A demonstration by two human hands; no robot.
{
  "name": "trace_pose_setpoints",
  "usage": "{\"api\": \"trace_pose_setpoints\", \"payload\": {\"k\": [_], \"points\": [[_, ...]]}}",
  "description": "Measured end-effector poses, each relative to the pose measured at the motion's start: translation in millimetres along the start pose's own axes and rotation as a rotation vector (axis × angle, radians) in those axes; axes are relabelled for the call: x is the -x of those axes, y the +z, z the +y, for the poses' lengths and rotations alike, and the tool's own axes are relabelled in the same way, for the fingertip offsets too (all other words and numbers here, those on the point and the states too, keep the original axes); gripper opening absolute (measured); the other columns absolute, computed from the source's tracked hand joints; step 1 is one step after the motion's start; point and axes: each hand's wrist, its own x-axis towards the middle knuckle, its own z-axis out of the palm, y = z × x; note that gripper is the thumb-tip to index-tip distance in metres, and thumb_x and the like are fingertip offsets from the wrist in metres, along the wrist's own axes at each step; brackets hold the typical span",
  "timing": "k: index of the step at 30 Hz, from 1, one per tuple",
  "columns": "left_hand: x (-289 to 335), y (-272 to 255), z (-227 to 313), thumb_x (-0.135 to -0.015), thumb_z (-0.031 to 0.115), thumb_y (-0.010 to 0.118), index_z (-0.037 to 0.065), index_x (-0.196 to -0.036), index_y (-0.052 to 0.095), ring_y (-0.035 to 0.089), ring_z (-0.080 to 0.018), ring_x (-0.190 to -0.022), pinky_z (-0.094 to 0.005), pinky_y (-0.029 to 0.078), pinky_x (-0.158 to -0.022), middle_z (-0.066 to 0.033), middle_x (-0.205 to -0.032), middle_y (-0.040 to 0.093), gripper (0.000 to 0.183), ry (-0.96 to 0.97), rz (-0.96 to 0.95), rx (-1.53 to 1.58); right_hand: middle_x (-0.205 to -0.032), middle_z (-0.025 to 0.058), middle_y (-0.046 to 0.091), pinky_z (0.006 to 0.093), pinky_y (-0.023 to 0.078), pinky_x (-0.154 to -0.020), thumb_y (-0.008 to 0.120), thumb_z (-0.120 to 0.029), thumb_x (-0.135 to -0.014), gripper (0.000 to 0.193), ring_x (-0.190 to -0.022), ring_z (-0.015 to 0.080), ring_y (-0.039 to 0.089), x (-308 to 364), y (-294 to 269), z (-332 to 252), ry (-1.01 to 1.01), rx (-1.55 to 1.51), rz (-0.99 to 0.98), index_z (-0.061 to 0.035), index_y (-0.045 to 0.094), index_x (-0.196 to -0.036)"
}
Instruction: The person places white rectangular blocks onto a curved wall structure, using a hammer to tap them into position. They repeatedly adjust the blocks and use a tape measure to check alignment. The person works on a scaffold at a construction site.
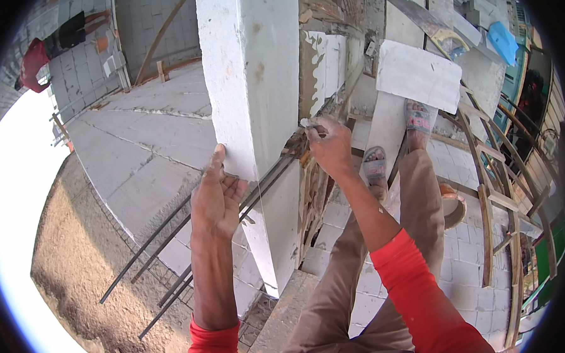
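A tall white block column (271, 70) stands upright in front of me, with a lower white section (278, 221) beneath it. Dark steel bars (167, 289) jut out leftward between the two sections. My left hand (217, 195) is palm up by the column's lower left corner, thumb raised against its edge and fingers loosely curled apart, holding nothing visible. On the column's right side, my right hand (331, 143) is closed in a pinch. A small pale bit (306, 122) shows at its fingertips; what it is cannot be made out.
My sandalled feet (375, 166) stand on a narrow plank, close to a loose white block (418, 74). A wooden ladder-like frame (494, 192) and an orange-rimmed bucket (453, 207) are at right. A pale block surface (148, 138) extends left, above sandy ground (78, 255).
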Motion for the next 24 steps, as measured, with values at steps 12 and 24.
{"api": "trace_pose_setpoints", "payload": {"k": [12, 24], "points": [[0, -2, 0, -0.104, 0.04, 0.07, 0.0, -0.143, 0.052, 0.06, -0.0173, -0.113, -0.0312, 0.05, -0.101, -0.0131, -0.124, 0.063, 0.059, 0.011, -0.033, 0.018, -0.094, 0.0204, 0.071, 0.0405, 0.055, -0.079, 0.07, -0.002, -0.087, 0.019, -0.086, 0.036, 0.07, -9, 12, 13, -0.142, 0.129, 0.026, -0.0006, 0.08, -0.104], [-2, -2, -1, -0.102, 0.039, 0.073, -0.002, -0.141, 0.052, 0.059, -0.0186, -0.112, -0.0332, 0.05, -0.103, -0.0155, -0.121, 0.063, 0.061, 0.015, -0.026, 0.026, -0.093, 0.0196, 0.067, 0.0438, 0.054, -0.075, 0.067, 0.002, -0.08, 0.028, -0.084, 0.0392, 0.068, -19, 14, 17, -0.302, 0.26, 0.005, -0.0011, 0.08, -0.105]]}}
